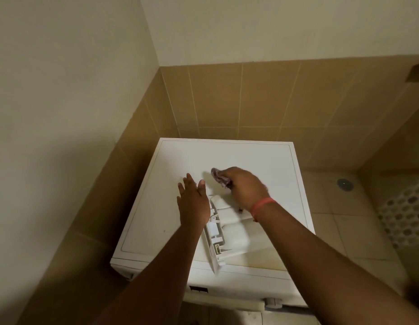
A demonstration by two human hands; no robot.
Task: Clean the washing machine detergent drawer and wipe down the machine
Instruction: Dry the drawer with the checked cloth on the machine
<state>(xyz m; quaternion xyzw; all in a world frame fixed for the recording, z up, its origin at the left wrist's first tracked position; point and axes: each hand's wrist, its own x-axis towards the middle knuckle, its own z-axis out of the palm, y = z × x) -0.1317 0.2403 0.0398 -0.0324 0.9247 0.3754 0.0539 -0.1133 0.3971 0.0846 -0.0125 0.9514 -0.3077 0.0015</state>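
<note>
1. I look down on a white washing machine (227, 158) standing in a corner of tan wall tiles (227, 99), with pale plaster wall above them.
2. The detergent drawer (223, 233) is out of the machine and lies on the machine's top, toward the front edge and right of centre, its long front panel pointing at the front edge.
3. My left hand (194, 200) is spread flat with fingers extended, palm down over the top, just left of the drawer. Its grip is fully open and it has hold of nothing; I cannot tell whether the palm touches the surface.
4. My right hand (244, 186) is curled closed around a small dark purplish cloth (219, 177), which sticks out from the fist on the left side, over the top just behind the drawer's far end.
5. A pink band (262, 206) circles the right wrist, which crosses over the drawer's rear part.
6. The dark slot (198, 288) of the drawer opening shows on the machine's front panel below.
7. At right, beyond the machine, I see a tiled floor with a round drain (344, 184) and a white perforated basket (408, 216).
</note>
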